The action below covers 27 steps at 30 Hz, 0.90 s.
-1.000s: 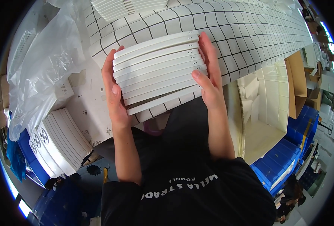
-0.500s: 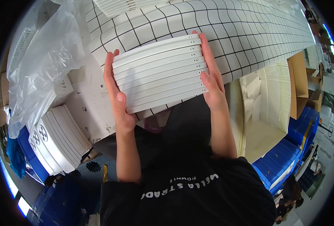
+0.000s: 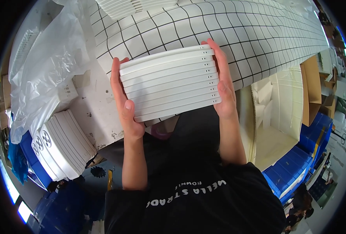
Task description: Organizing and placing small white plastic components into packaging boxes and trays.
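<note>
Between my two hands is a stack of white plastic panels (image 3: 169,84), several thin pieces lying flush, with pairs of small dark holes along their right ends. My left hand (image 3: 127,111) presses against the left end, thumb on the near side and fingers running up the edge. On the opposite end my right hand (image 3: 224,95) clamps the stack in the same way. The panels are held over the near edge of a table covered by a white cloth with a black grid (image 3: 255,43).
Clear plastic sheeting (image 3: 50,66) drapes over white pieces at left. Below it stands another stack of white panels (image 3: 65,142) with round dark patterns. An open carton (image 3: 278,136) holding white pieces is at right, beside blue crates (image 3: 288,167). White ribbed parts (image 3: 130,7) lie at the far edge.
Both hands have brought the stack slightly nearer to me and a little to the right. The grip on it stays the same.
</note>
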Each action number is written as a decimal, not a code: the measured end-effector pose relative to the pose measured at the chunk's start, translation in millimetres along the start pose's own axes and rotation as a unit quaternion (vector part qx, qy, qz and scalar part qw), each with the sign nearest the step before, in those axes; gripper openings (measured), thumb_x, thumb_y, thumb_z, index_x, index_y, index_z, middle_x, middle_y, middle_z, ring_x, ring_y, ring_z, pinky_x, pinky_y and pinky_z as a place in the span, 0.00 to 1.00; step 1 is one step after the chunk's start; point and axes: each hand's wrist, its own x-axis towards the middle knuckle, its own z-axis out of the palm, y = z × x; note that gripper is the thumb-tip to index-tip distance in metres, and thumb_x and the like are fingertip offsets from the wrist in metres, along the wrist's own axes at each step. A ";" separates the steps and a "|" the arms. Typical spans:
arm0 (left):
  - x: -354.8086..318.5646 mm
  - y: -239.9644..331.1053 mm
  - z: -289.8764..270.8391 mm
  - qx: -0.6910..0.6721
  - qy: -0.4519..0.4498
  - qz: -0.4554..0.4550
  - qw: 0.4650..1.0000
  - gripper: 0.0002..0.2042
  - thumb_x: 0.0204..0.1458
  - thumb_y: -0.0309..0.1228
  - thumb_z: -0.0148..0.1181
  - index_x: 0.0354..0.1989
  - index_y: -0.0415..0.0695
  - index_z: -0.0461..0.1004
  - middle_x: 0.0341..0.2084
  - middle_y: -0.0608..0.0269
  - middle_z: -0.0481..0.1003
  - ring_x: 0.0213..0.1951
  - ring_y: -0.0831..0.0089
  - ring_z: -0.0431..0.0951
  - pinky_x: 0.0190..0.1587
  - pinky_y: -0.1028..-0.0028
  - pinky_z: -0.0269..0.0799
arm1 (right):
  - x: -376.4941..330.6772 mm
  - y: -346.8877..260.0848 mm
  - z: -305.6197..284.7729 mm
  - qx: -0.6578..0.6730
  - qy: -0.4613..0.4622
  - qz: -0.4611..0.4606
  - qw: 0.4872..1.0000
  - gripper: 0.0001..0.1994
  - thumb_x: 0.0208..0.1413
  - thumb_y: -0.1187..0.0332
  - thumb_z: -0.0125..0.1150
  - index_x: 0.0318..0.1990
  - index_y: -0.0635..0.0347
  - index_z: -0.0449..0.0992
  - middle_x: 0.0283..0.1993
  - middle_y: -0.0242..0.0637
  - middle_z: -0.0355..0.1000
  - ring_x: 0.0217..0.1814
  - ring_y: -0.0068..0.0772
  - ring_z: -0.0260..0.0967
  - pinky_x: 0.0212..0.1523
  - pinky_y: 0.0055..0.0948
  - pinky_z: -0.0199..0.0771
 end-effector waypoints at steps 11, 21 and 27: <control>10.1 -6.6 -8.4 0.051 0.007 0.053 0.997 0.48 0.53 0.57 0.48 0.76 0.35 0.47 0.77 0.44 0.47 0.76 0.53 0.50 0.75 0.55 0.40 | 4.7 -4.1 0.8 0.047 -0.018 -0.013 0.999 0.45 0.66 0.52 0.49 0.78 0.67 0.32 0.84 0.47 0.29 0.86 0.44 0.24 0.79 0.39 0.25; 10.7 15.0 3.2 0.087 -0.033 0.023 0.995 0.49 0.54 0.60 0.48 0.76 0.35 0.49 0.76 0.43 0.47 0.76 0.53 0.48 0.75 0.56 0.38 | -1.6 -3.4 0.6 0.024 0.020 -0.015 0.999 0.43 0.63 0.59 0.52 0.78 0.68 0.37 0.84 0.49 0.31 0.85 0.46 0.32 0.79 0.40 0.30; 8.4 -5.5 -12.2 0.081 -0.041 0.054 0.994 0.49 0.54 0.63 0.50 0.74 0.35 0.53 0.76 0.42 0.48 0.76 0.54 0.50 0.75 0.56 0.41 | -3.2 -7.5 10.1 0.030 0.102 -0.022 0.994 0.37 0.59 0.67 0.55 0.75 0.67 0.50 0.80 0.52 0.44 0.80 0.46 0.48 0.77 0.42 0.44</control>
